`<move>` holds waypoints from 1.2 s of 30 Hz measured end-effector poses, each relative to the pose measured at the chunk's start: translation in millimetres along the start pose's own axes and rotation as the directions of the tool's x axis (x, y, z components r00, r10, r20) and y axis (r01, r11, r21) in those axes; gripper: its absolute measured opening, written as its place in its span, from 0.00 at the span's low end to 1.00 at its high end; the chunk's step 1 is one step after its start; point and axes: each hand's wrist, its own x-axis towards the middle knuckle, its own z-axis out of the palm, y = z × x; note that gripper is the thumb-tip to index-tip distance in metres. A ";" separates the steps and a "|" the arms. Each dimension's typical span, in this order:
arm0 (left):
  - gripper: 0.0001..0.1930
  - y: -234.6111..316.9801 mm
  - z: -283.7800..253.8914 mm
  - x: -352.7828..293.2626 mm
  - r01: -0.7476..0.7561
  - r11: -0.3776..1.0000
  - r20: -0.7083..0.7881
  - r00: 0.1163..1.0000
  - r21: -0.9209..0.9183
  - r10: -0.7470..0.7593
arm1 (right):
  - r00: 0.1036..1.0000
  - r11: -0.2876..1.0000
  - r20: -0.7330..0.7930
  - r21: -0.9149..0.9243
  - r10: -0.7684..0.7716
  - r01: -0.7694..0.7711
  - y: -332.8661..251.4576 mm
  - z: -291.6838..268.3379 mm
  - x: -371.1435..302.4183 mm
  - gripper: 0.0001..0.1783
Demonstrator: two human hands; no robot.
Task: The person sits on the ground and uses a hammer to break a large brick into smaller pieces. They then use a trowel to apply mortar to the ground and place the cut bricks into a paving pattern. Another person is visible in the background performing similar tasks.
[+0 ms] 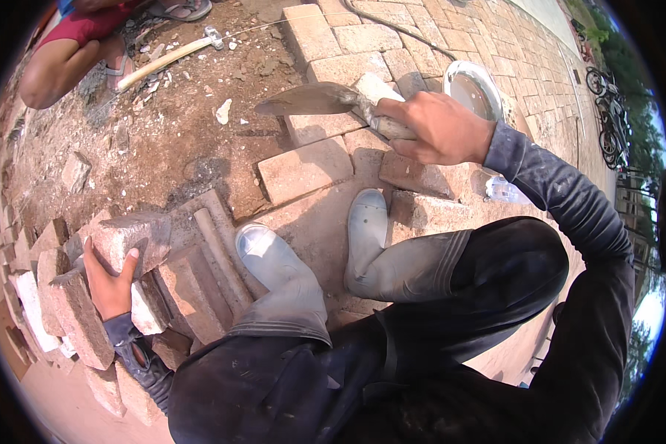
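Note:
My right hand [442, 132] is closed round the handle of a trowel [307, 99], whose pointed metal blade extends left over the edge of the laid pavers. Just beyond the handle is a pale, whitish piece [376, 89]; I cannot tell what it is. At lower left, my left hand [109, 283] grips a rough paving brick [142, 238] on top of a loose brick pile, thumb on its near face. The fingers on its far side are partly hidden. A single paver [305, 169] lies at the edge of the bare soil in front of my boots.
More loose bricks [81, 314] are heaped at left. A hammer [170, 62] with a wooden handle lies on the soil near another person's bent leg [66, 70]. A white bucket [472, 90] and a plastic bottle [505, 189] stand at right by the laid paving [488, 44].

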 end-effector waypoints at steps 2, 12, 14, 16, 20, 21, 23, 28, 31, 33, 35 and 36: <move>0.47 -0.6 10.1 7.5 -0.003 0.999 -0.041 0.999 0.036 0.005 | 0.966 0.979 -0.186 -0.058 0.182 -0.195 26.2 -9.4 -64.6 0.25; 0.47 -13.9 21.0 7.4 -0.032 0.993 -0.007 0.999 0.114 0.033 | -0.403 -0.175 0.052 0.945 0.914 -0.276 -73.0 263.9 -280.3 0.23; 0.47 -30.4 18.9 8.3 -0.014 0.991 0.001 1.000 0.134 0.014 | -0.398 -0.337 0.257 0.930 0.881 -0.146 -90.6 310.4 -284.4 0.27; 0.48 -32.3 24.8 16.3 0.016 0.992 0.043 0.999 0.128 -0.022 | -0.389 -0.448 0.383 0.890 0.838 -0.088 -106.8 339.9 -294.5 0.30; 0.47 -8.9 22.2 14.0 0.032 0.997 0.018 0.999 0.070 -0.034 | -0.340 -0.497 0.438 0.861 0.832 -0.109 -103.7 372.0 -299.3 0.37; 0.47 -7.1 24.7 12.1 0.029 0.997 -0.017 0.999 0.075 -0.028 | -0.331 -0.488 0.424 0.862 0.843 -0.139 -99.1 372.3 -300.4 0.38; 0.47 -6.0 28.3 8.0 0.036 0.995 -0.095 0.995 0.094 -0.027 | -0.305 -0.433 0.358 0.871 0.883 -0.231 -81.5 370.1 -298.2 0.42; 0.47 19.5 25.0 -1.0 0.087 0.994 -0.193 0.979 0.068 -0.073 | -0.010 0.124 -0.152 0.843 0.988 -0.523 -2.9 316.7 -268.7 0.50; 0.48 7.0 38.5 0.8 0.048 0.996 -0.292 0.956 0.076 -0.024 | 0.317 0.545 -0.447 0.623 0.837 -0.561 31.7 233.8 -207.4 0.56; 0.48 8.6 32.8 -2.5 0.096 0.994 -0.270 0.960 0.057 -0.077 | 0.502 0.725 -0.534 0.395 0.681 -0.564 14.1 172.5 -153.9 0.61; 0.47 16.6 33.0 -6.3 0.107 0.993 -0.269 0.959 0.048 -0.091 | 0.659 0.803 -0.464 0.263 0.592 -0.535 7.7 139.5 -129.7 0.65; 0.47 19.7 32.7 -6.6 0.118 0.992 -0.272 0.957 0.043 -0.102 | 0.728 0.816 -0.367 0.260 0.579 -0.517 12.1 131.3 -121.6 0.66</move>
